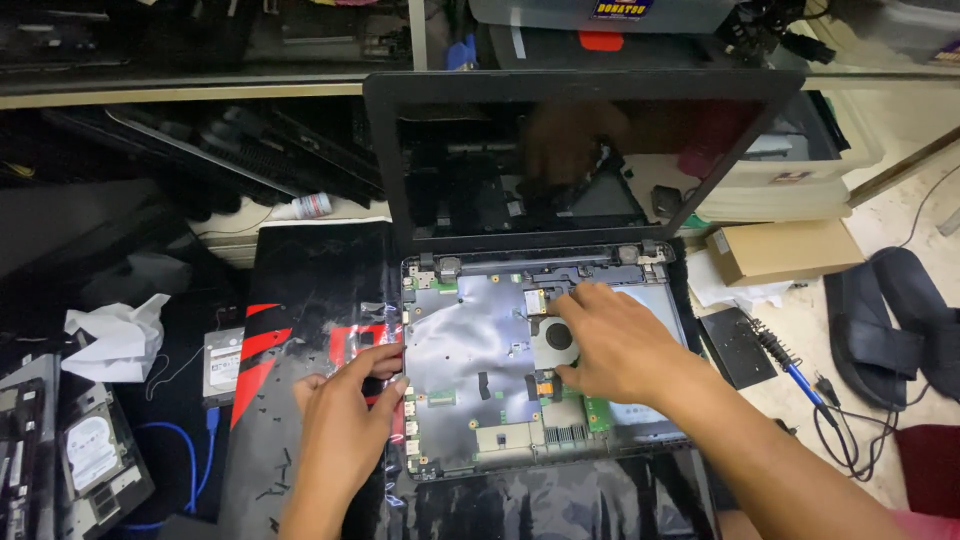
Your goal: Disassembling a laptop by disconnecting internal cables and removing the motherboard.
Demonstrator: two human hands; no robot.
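An opened laptop base (470, 345) lies in front of me with its motherboard and a round cooling fan (557, 337) exposed. Its dark screen (560, 150) stands upright behind. My left hand (345, 415) rests on the base's left edge, fingertips touching the side near the ports. My right hand (610, 340) lies over the fan area, fingers spread toward a small card (537, 298) at the upper middle of the board. Neither hand holds anything that I can see.
A black and red mat (300, 300) lies under the laptop. Hard drives (95, 450) and crumpled tissue (115, 340) sit at left, with a blue cable. At right lie a cardboard box (785, 250), a soldering iron (785, 360), black sandals (895, 320) and a small black panel (735, 345).
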